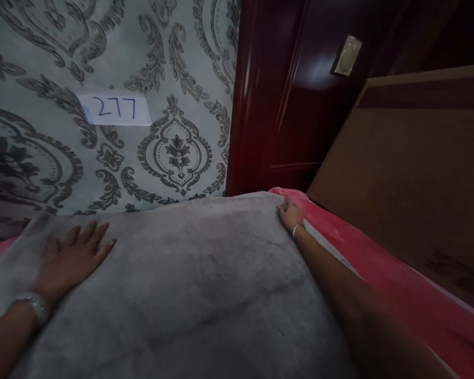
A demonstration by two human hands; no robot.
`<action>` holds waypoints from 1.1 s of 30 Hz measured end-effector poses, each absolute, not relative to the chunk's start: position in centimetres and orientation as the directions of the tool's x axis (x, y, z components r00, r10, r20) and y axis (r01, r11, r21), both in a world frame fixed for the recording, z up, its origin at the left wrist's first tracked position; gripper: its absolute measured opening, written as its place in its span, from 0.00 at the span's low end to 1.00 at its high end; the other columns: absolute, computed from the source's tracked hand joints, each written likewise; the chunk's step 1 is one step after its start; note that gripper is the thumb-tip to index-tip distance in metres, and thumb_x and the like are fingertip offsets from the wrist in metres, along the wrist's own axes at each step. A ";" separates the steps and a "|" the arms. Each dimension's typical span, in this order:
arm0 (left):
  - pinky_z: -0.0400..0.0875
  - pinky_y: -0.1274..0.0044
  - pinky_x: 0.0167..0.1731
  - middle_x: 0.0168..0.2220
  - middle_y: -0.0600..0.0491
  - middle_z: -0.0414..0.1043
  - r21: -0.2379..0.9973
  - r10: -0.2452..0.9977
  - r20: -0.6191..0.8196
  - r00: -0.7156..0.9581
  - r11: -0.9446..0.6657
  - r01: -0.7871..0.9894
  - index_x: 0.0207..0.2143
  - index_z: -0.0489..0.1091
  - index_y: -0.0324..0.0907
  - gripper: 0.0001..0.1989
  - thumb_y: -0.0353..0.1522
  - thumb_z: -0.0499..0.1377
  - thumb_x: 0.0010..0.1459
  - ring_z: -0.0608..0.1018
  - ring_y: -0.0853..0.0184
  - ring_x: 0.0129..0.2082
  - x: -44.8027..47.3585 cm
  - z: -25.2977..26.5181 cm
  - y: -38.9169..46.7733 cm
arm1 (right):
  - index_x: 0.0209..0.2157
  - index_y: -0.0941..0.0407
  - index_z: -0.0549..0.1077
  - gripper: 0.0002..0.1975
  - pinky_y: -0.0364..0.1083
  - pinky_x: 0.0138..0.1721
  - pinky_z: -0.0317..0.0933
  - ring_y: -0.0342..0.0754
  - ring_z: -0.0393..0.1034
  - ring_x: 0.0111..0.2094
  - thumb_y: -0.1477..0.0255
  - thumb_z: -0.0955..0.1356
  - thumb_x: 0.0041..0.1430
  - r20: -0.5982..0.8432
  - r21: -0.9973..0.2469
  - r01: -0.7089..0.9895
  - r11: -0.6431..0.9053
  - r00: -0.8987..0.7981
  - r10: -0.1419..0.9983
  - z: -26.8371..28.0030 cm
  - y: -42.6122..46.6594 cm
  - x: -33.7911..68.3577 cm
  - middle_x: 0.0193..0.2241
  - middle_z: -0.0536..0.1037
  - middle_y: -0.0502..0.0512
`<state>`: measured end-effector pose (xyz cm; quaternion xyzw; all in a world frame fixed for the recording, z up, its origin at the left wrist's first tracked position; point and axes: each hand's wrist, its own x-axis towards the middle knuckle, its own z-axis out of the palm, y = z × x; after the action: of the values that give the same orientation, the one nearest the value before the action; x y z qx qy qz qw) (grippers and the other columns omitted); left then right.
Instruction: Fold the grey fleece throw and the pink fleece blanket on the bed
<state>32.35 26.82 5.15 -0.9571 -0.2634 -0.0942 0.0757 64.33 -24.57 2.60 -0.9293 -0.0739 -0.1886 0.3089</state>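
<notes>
A grey plush blanket (205,273) lies spread out before me, its far edge running along the wall. My left hand (73,255) rests palm down on its left part, fingers spread and holding nothing. At the far right corner, my right hand (291,216) is closed on the blanket's edge with fingers bent; the fingertips are partly hidden. Under the grey blanket a pink-red cloth (379,263) shows along the right side, and a bit of it also appears at the far left.
Patterned wallpaper (177,152) covers the wall ahead, with a paper label reading 277 (116,109). Right of it stands a dark red wooden panel (276,95) with a light-coloured switch plate (346,56). A large cardboard sheet or box (422,173) leans along the right side.
</notes>
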 end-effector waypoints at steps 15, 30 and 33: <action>0.51 0.51 0.66 0.74 0.41 0.47 -0.170 0.325 0.351 0.878 -0.900 0.401 0.70 0.58 0.37 0.36 0.45 0.40 0.66 0.51 0.46 0.73 32.3 5.2 26.2 | 0.63 0.53 0.72 0.33 0.55 0.54 0.64 0.56 0.69 0.50 0.80 0.60 0.56 0.784 -0.309 0.560 -0.769 0.608 0.128 5.5 -24.8 65.9 0.43 0.79 0.59; 0.44 0.45 0.67 0.75 0.42 0.43 0.173 0.630 -0.010 0.776 -0.764 0.622 0.73 0.52 0.43 0.40 0.53 0.43 0.65 0.44 0.42 0.74 30.2 6.8 26.0 | 0.65 0.53 0.69 0.27 0.71 0.62 0.56 0.67 0.55 0.68 0.64 0.58 0.68 0.238 -0.100 0.486 -0.868 0.859 0.454 2.5 -20.8 58.4 0.69 0.61 0.64; 0.47 0.48 0.67 0.75 0.45 0.44 0.165 0.439 -0.041 0.897 -0.883 0.440 0.72 0.54 0.48 0.39 0.54 0.44 0.65 0.46 0.43 0.74 26.7 5.6 23.1 | 0.70 0.47 0.61 0.30 0.64 0.67 0.53 0.59 0.51 0.71 0.57 0.56 0.70 0.176 -0.098 0.793 -0.601 0.609 0.774 -0.1 -21.9 51.0 0.71 0.58 0.55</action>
<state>26.67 23.13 5.63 -0.9703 -0.2265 0.0012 -0.0851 50.96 -21.91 -0.09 -0.8929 -0.4386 -0.0578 0.0834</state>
